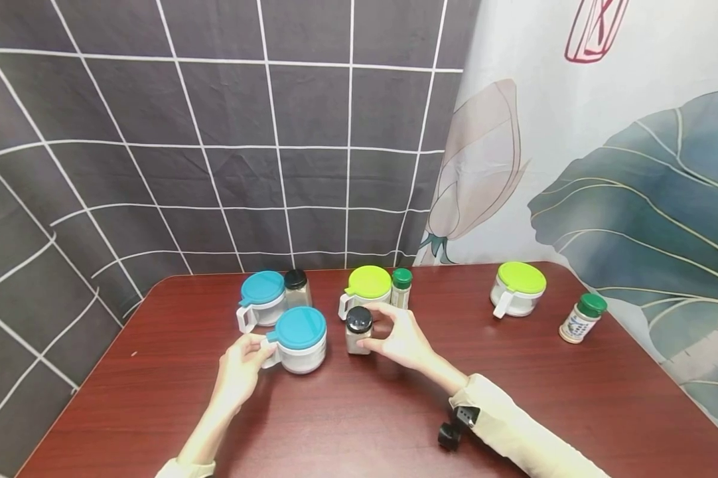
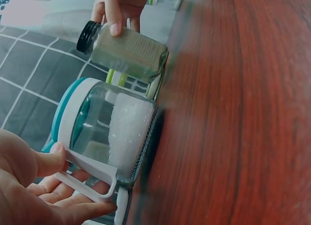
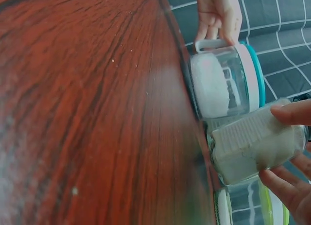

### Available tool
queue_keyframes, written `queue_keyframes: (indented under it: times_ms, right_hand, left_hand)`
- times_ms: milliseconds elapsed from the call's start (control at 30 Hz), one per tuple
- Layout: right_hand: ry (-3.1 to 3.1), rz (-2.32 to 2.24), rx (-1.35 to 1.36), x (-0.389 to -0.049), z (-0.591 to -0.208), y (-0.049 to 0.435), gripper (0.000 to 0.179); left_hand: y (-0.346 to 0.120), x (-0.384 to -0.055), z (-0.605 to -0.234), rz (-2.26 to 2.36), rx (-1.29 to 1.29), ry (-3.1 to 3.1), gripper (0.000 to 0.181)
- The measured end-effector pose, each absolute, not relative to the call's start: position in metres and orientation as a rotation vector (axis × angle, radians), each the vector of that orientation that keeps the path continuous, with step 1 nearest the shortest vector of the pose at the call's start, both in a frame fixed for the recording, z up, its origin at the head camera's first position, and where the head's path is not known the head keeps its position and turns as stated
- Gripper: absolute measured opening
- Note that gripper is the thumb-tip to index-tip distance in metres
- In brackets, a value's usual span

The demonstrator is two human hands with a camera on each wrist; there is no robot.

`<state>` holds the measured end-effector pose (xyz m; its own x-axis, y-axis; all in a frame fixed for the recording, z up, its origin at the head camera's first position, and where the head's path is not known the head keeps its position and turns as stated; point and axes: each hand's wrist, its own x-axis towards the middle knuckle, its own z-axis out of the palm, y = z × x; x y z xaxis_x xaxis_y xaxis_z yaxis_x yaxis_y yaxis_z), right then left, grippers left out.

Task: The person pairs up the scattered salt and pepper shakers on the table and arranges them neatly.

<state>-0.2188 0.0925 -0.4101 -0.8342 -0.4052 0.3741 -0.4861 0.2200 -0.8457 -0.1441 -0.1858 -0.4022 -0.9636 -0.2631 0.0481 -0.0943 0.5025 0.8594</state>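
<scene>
My left hand (image 1: 237, 369) holds the white handle of a glass seasoning jar (image 1: 302, 358) with a blue lid. White granules partly fill this jar (image 2: 129, 137) in the left wrist view. Thumb and fingers of my right hand (image 1: 403, 337) pinch a square glass spice bottle (image 1: 359, 338) with a black cap, just right of the jar. Pale powder shows inside the bottle (image 3: 250, 142) in the right wrist view, where it leans slightly with its base close to the table. A green-lidded seasoning jar (image 1: 369, 282) stands behind the bottle, partly hidden by it and my right hand.
Behind the left jar stand another blue-lidded jar (image 1: 263, 290) and a black-capped bottle (image 1: 298, 292). A green-capped shaker (image 1: 401, 289) is beside the middle green-lidded jar. Farther right are another green-lidded jar (image 1: 519, 285) and a green-capped shaker (image 1: 581, 320). Curtains border the red-brown table (image 1: 335, 425).
</scene>
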Motion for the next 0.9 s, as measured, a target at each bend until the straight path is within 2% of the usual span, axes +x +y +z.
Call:
queue_keyframes:
  times_ms: [900]
  right_hand:
    - [-2.474,1.718,0.881,-0.221,-0.415,0.078,0.054]
  left_hand:
    - [-0.201,-0.153,-0.403,-1.463,0.167,-2.625,0.021]
